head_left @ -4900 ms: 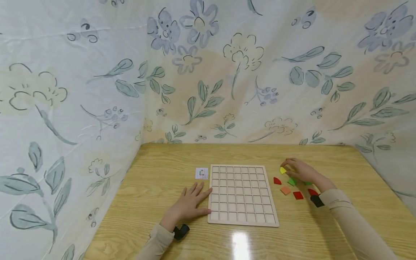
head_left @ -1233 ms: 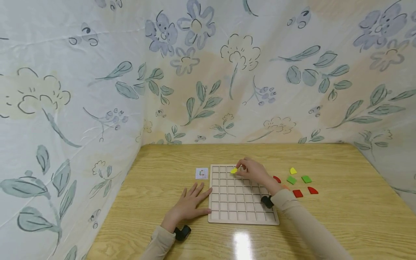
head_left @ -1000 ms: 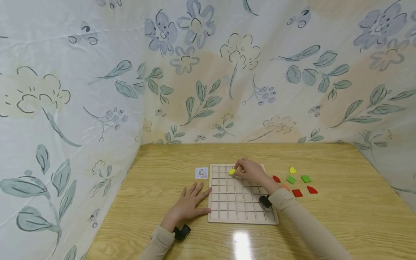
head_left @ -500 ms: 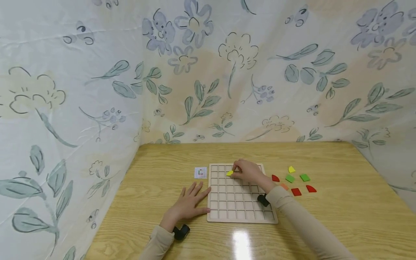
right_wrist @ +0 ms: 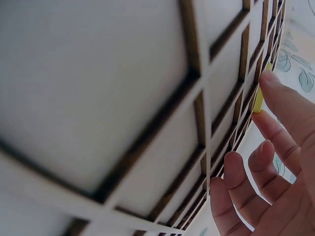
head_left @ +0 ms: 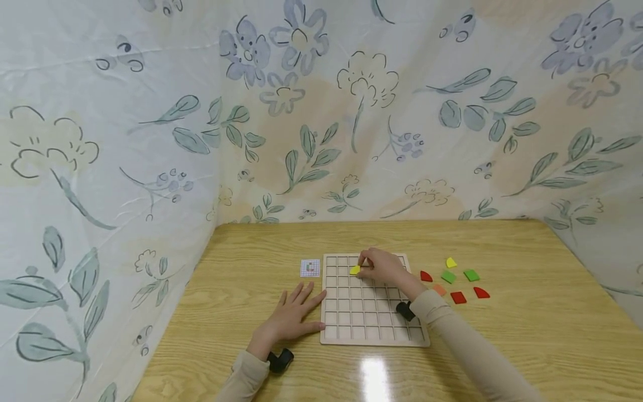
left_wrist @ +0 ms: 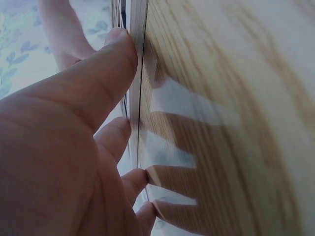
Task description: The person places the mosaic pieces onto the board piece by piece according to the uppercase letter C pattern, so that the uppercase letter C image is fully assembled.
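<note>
A pale wooden grid board (head_left: 372,318) lies flat on the table. My right hand (head_left: 383,267) reaches over its far rows and pinches a small yellow piece (head_left: 355,270) with thumb and forefinger, low over the grid cells; the yellow piece (right_wrist: 258,101) shows at the fingertips (right_wrist: 273,86) in the right wrist view. My left hand (head_left: 293,317) lies flat on the table, fingers straight, touching the board's left edge. In the left wrist view its fingers (left_wrist: 106,64) press against the board's rim (left_wrist: 139,59).
Loose pieces lie right of the board: a yellow one (head_left: 451,262), two green (head_left: 449,276) (head_left: 471,274), red ones (head_left: 426,276) (head_left: 458,297) (head_left: 481,292) and an orange one (head_left: 439,289). A small pattern card (head_left: 310,268) sits left of the board. Flowered cloth walls the table.
My right hand carried the yellow piece from the loose pile to the board's far rows, then crept slightly left and lower over the cells. The left hand stayed still.
</note>
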Demonstrator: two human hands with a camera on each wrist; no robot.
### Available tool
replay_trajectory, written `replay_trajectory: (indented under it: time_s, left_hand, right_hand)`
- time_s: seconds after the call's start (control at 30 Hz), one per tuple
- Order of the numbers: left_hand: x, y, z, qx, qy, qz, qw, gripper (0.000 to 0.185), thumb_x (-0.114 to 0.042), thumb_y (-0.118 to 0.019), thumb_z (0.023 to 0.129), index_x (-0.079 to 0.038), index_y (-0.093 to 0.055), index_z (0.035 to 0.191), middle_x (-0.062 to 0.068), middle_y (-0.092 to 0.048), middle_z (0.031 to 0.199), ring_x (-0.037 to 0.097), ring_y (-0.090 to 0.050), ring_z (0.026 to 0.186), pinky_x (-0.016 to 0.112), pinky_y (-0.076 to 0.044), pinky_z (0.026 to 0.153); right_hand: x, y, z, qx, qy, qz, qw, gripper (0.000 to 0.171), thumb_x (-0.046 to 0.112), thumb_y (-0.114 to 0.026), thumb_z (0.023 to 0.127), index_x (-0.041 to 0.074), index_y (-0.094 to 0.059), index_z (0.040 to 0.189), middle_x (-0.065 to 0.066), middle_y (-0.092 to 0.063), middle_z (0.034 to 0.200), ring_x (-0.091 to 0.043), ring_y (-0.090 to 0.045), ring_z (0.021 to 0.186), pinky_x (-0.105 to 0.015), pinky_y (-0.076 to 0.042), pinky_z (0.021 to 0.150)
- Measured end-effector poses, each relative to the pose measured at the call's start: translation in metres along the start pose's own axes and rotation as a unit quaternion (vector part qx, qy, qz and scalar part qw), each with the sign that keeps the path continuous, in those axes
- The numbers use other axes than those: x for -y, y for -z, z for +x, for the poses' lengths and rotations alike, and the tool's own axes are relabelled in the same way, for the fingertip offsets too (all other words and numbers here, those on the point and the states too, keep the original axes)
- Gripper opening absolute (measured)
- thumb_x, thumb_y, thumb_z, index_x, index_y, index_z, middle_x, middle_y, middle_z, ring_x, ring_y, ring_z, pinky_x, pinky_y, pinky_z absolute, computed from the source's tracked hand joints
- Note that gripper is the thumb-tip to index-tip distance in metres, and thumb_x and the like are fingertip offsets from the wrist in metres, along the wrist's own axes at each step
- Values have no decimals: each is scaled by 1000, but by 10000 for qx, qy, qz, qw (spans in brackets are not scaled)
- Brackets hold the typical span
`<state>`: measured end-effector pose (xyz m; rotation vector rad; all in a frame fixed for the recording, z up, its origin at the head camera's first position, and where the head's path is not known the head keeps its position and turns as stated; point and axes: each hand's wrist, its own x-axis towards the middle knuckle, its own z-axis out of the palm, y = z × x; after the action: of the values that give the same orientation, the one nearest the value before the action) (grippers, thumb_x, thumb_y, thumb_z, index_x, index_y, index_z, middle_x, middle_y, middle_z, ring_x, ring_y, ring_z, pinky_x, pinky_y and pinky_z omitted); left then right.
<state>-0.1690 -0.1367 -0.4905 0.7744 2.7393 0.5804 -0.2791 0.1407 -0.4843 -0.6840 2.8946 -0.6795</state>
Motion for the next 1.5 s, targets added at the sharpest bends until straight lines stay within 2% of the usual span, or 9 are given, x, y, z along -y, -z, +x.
replay_trajectory:
  time_s: [1.1, 1.5]
  left_hand:
    - [-3, 2, -3, -49, -53, -30, 10000, 71, -53, -53, 88, -22, -28, 147, 13, -14, 154, 38, -6, 141, 65, -8, 107]
    - [-1, 2, -5, -14, -31, -25, 10000, 71, -54, -52, 88, -23, -28, 147, 13, -14, 155, 37, -6, 142, 64, -7, 108]
  right_hand:
    - [5, 5, -11, -48, 120, 88, 9999, 18, 29, -70, 83, 22, -68, 99, 4, -45, 73, -12, -37, 58, -25, -26, 51]
    - [7, 13, -20, -83, 14, 404, 9991, 22, 27, -69, 84, 19, -68, 104, 3, -50, 79, -13, -42, 62, -27, -33, 53]
